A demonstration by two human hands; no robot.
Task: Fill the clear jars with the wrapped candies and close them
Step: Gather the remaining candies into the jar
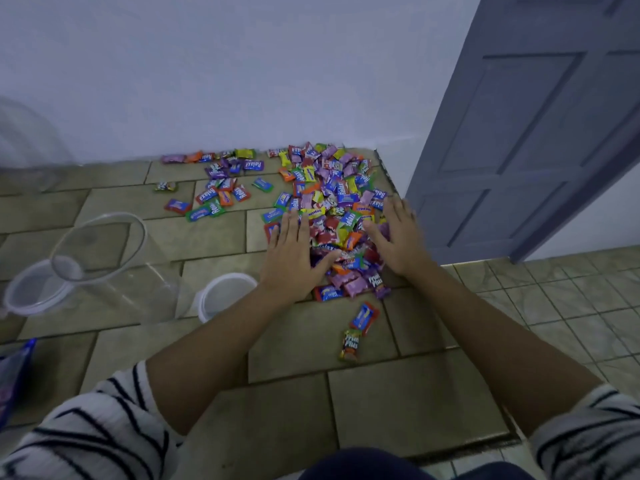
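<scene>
1. Wrapped candies (pixel 332 216): a loose heap of small, glossy, crinkled foil packets in purple, red, blue, green and yellow, lying on the floor (pixel 294 341) against the wall (pixel 242 81); strays are scattered to the left and toward the camera.
2. Left hand (pixel 291 261) and right hand (pixel 398 237): each lies flat on one flank of the heap, palm down, fingers spread; neither grip pinches anything.
3. Step in hand, as judged: gathering candies for a scoop. The next move calls for cupping both palms under a mound and carrying it left.
4. Clear jar (pixel 104 258): a cylindrical, transparent plastic jar, open-mouthed and apparently empty, well left of the heap.
5. Lids (pixel 221 292): two round translucent white caps lie near the jar, one on each side.
6. Floor: matte beige tiles with dark joints; a panelled grey-blue door (pixel 519 133) stands at right.
</scene>
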